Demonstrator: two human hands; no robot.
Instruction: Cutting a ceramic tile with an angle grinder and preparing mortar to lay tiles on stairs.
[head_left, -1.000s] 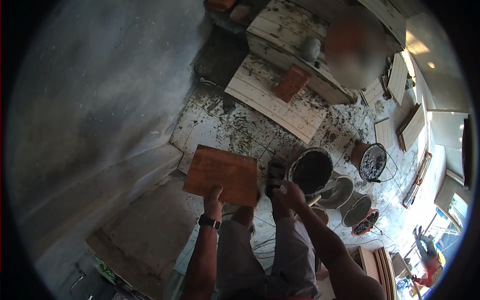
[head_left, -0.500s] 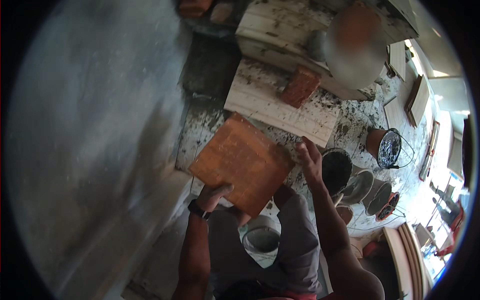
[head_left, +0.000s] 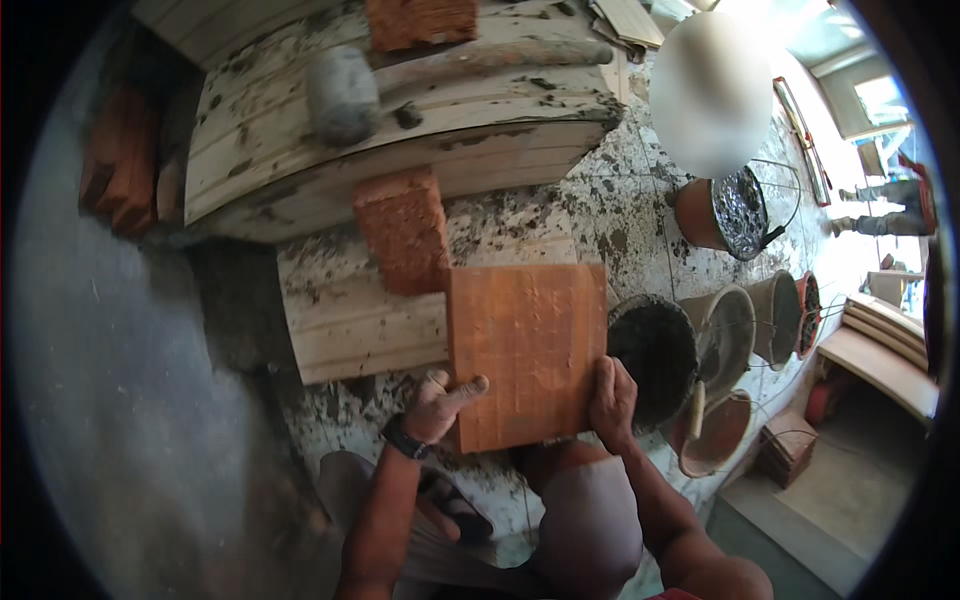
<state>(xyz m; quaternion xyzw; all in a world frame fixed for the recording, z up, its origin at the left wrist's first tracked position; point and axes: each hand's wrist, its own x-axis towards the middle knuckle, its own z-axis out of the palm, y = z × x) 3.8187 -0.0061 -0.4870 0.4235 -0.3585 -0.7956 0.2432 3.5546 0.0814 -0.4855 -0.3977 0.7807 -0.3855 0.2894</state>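
Note:
A square orange-brown terracotta tile (head_left: 530, 345) is held up in front of me, its broad face toward my view. My left hand (head_left: 432, 410), with a dark watch at the wrist, grips its left edge, thumb over the face. On the opposite edge my right hand (head_left: 612, 397) is closed, its fingers mostly hidden behind the tile. Just beyond the tile's upper left corner, a rough red brick (head_left: 403, 230) lies on a mortar-spattered pale step (head_left: 350, 335).
On the higher step sit a mallet with a grey head (head_left: 342, 97) and another brick (head_left: 422, 22). Several bricks (head_left: 120, 165) are stacked at the left. To the right stand a dark tub (head_left: 652, 360), several buckets (head_left: 722, 325) and a mortar-filled pail (head_left: 705, 213). A person (head_left: 890, 205) stands far right.
The tile has turned from slanted to nearly upright and moved right, with both hands gripping its sides. My right hand has come down onto its edge. My view has swung, showing more of the steps.

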